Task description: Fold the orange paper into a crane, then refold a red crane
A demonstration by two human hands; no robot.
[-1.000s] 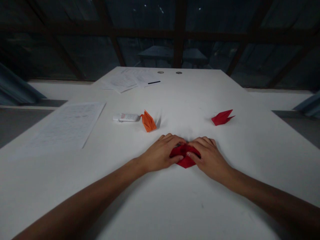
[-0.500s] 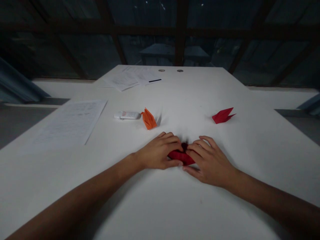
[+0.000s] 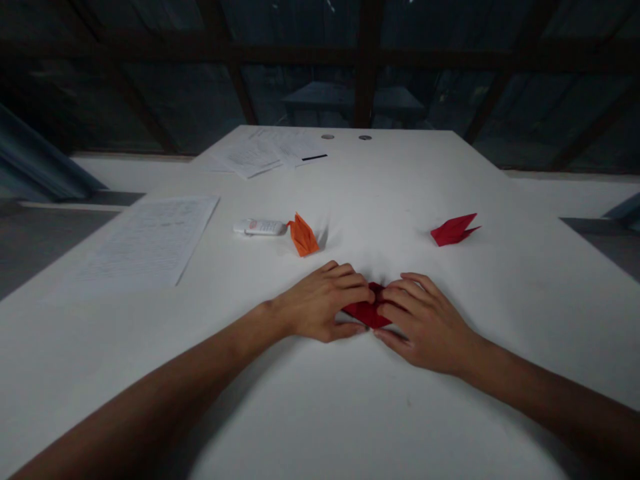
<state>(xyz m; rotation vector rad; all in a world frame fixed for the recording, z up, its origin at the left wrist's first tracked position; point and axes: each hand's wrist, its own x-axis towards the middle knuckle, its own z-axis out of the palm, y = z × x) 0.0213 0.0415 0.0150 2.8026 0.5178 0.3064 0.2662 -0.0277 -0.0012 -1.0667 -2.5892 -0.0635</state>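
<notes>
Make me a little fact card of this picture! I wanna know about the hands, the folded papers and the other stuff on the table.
Left hand: fingers on the red paper
Right hand: fingers on the same paper, from the other side
Red paper: partly hidden by the hands, so its full shape can't be told
Other folded shapes: an orange one and a red one, farther right
Beside the orange one: a white item with printing
Printed sheets: on the left
Table: white

White table (image 3: pixel 320 413) with papers (image 3: pixel 150 243), container (image 3: pixel 261 228), orange origami (image 3: pixel 304 237), red origami (image 3: pixel 451 231), red paper (image 3: pixel 367 315)
</notes>
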